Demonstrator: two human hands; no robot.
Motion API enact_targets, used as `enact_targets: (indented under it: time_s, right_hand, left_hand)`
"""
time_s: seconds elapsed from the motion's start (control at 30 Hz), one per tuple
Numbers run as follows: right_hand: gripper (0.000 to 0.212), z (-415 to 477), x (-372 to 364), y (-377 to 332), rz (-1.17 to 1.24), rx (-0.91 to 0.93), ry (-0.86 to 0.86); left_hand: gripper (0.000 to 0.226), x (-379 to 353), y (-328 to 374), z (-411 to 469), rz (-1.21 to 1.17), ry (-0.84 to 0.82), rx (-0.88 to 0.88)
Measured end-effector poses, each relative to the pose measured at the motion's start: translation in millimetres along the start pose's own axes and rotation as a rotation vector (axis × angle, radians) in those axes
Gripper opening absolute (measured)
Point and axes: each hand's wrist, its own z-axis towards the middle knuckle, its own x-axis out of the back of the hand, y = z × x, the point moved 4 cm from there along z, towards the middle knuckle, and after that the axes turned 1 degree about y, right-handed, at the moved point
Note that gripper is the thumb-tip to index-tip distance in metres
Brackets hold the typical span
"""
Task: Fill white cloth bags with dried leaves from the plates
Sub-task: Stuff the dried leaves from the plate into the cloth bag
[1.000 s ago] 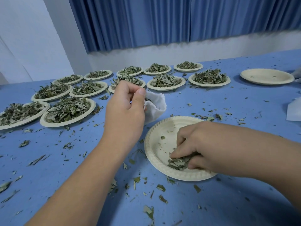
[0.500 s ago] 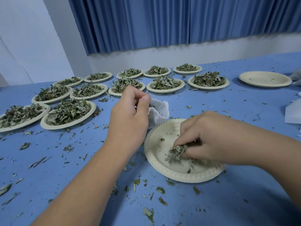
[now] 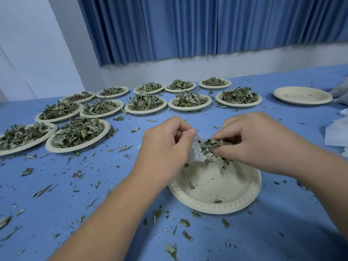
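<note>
the left hand (image 3: 165, 147) is pinching the rim of a white cloth bag (image 3: 196, 154) between thumb and curled fingers, holding it over the far edge of the near plate (image 3: 216, 204). the right hand (image 3: 252, 142) is gripping a clump of dried leaves (image 3: 211, 145), which is touching the bag just right of the left thumb. twelve plates of leaves (image 3: 77, 132) are sitting in rows on the blue table (image 3: 56, 194); one nearly bare plate (image 3: 302, 95) is lying far right. the near plate is holding only crumbs, with loose leaf bits scattered around it.
</note>
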Motion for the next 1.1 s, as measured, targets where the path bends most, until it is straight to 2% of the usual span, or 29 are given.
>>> enact_targets:
  time_s: [0.4, 0.53, 0.77, 0.9, 1.0, 1.1]
  right_hand:
    - [0.03, -0.6, -12.8, -17.2, -0.304, -0.079, 0.029]
    - [0.013, -4.0, -11.5, -24.6, -0.324, -0.03, 0.087]
    - [0.021, -1.1, -13.8, -26.3, -0.431, -0.021, 0.057]
    - [0.019, -2.5, -11.3, -23.8, -0.304, -0.017, 0.154]
    - [0.031, -5.9, -8.2, -21.2, -0.147, -0.031, 0.269]
    - [0.022, -6.6, -8.3, -21.3, -0.129, 0.012, 0.309]
  left_hand:
    - [0.015, -14.4, 5.4, -4.8, 0.062, -0.042, -0.014]
    - [0.016, -14.4, 7.3, -4.9, 0.049, -0.029, -0.006]
    - [0.016, -16.8, 10.9, -7.5, -0.139, -0.033, 0.097]
    - [0.017, -14.1, 11.3, -6.6, -0.173, 0.004, 0.138]
    - [0.017, -12.3, 10.7, -5.4, -0.176, 0.018, 0.155]
    - [0.015, -11.5, 9.9, -5.1, -0.204, -0.001, 0.173]
